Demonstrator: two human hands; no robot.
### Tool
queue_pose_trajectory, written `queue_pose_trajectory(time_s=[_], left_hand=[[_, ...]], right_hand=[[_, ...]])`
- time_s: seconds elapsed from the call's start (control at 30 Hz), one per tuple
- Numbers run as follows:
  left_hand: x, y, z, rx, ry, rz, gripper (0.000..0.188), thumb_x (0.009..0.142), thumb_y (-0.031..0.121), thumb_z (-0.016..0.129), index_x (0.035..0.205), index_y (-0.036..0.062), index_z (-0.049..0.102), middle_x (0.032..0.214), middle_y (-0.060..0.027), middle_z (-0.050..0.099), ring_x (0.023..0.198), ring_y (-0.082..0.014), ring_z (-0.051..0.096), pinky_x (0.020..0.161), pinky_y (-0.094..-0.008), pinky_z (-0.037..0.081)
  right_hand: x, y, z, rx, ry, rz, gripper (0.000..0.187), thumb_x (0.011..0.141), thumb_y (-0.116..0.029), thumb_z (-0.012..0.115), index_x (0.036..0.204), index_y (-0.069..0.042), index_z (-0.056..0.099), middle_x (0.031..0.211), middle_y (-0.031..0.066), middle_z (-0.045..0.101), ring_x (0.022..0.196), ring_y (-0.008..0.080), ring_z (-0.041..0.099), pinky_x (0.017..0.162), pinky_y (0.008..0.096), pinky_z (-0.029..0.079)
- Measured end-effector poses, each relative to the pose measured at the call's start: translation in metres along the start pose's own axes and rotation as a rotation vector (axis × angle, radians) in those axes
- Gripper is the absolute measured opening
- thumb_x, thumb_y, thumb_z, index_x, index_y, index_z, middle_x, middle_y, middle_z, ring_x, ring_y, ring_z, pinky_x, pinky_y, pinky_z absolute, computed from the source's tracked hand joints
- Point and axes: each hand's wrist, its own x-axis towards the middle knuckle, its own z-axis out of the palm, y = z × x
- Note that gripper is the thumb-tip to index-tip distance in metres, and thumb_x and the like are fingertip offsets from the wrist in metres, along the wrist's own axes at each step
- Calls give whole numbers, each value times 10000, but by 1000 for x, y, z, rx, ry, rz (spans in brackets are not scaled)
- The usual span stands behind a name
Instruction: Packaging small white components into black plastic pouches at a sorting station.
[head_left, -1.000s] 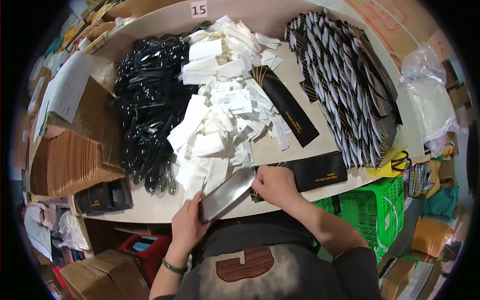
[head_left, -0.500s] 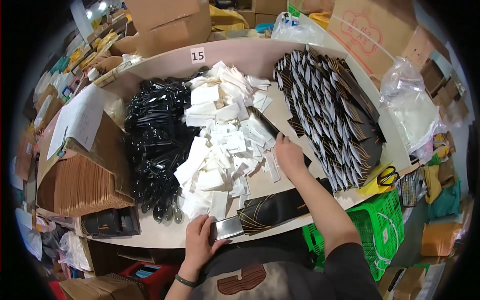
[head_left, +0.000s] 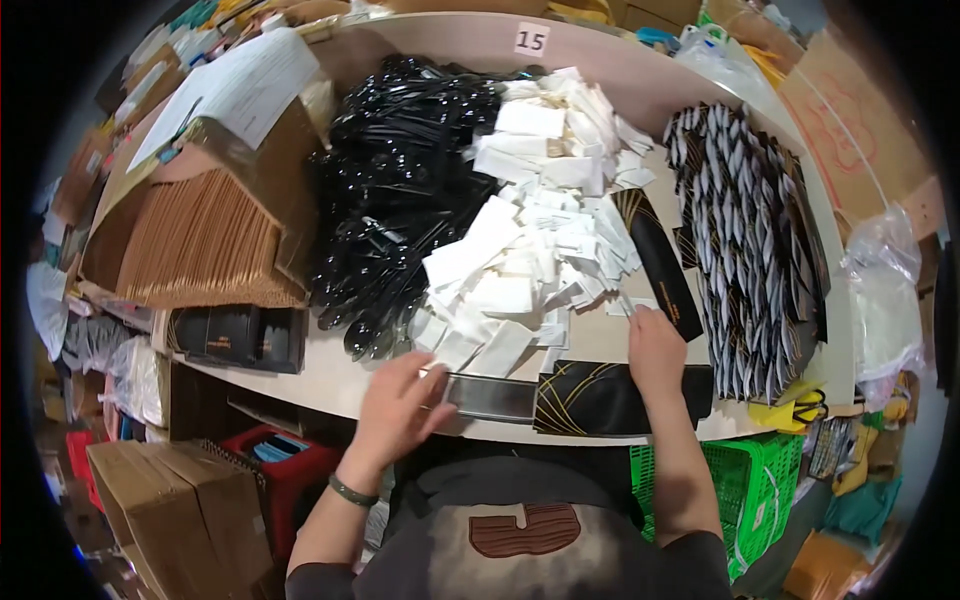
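My left hand (head_left: 400, 405) hovers at the table's near edge, fingers apart and holding nothing, by the left end of a shiny grey flat strip (head_left: 490, 397). That strip meets a black sleeve (head_left: 595, 397) with gold lines, lying flat in front of me. Farther right, my right hand (head_left: 657, 345) pinches a thin white packet whose tip barely shows. Just beyond it lies a filled black pouch (head_left: 662, 260) with gold lines. White flat packets (head_left: 530, 250) are heaped in the middle. Black spoons (head_left: 400, 170), apparently in clear wrap, make a pile to their left.
Black-and-gold sleeves (head_left: 740, 250) stand in packed rows at right. A carton (head_left: 290, 200) of brown card pieces sits at left, above a tray of black pouches (head_left: 235, 335). Scissors (head_left: 812, 405) lie on yellow material at the right edge. A green crate (head_left: 760, 490) is below.
My right hand has let go of the black pouch, which lies by the sleeve rows, and now pinches a white packet. My left hand has lifted off the grey strip. The view has shifted.
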Motion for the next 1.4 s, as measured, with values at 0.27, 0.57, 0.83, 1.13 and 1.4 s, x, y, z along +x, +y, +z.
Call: queue_pose_trajectory(time_s=[0.27, 0.57, 0.83, 1.13, 1.4], left_hand=[[53, -52, -11, 232, 242, -214, 341, 830, 71, 710, 1164, 59, 646, 1072, -121, 636, 1004, -335, 621, 827, -402, 533], [43, -72, -11, 130, 247, -275, 244, 851, 32, 677, 1084, 101, 700, 944, -86, 643, 865, -300, 641, 721, -386, 531], [28, -52, -9, 63, 570, -246, 166, 921, -47, 607, 1065, 10, 667, 880, -94, 603, 745, -234, 599, 680, -292, 480], [0, 9, 29, -352, 216, -395, 140, 970, 62, 603, 1097, 8, 628, 821, -69, 579, 680, -153, 559, 634, -274, 452], [11, 27, 20, -288, 94, -81, 73, 868, 5, 652, 939, 22, 644, 905, -123, 649, 848, -307, 645, 756, -365, 516]], right_hand=[[39, -103, 7, 167, -115, -1144, 212, 711, -107, 674, 908, -39, 638, 959, 128, 630, 939, 308, 632, 933, 442, 491], [-7, -108, -10, 894, -282, -246, 116, 902, -84, 652, 973, 6, 635, 937, 157, 600, 888, 356, 619, 789, 425, 513], [-54, -123, -2, 626, -239, -462, 162, 869, -32, 666, 1026, -26, 625, 963, 165, 632, 846, 371, 646, 704, 409, 524], [-60, -119, 3, 380, -295, -613, 306, 845, -89, 708, 1138, -56, 629, 1133, 128, 634, 993, 339, 620, 862, 427, 485], [-57, -65, -25, 628, -239, -449, 487, 705, -170, 851, 1098, -32, 598, 1308, 201, 545, 1219, 413, 524, 1045, 487, 417]])
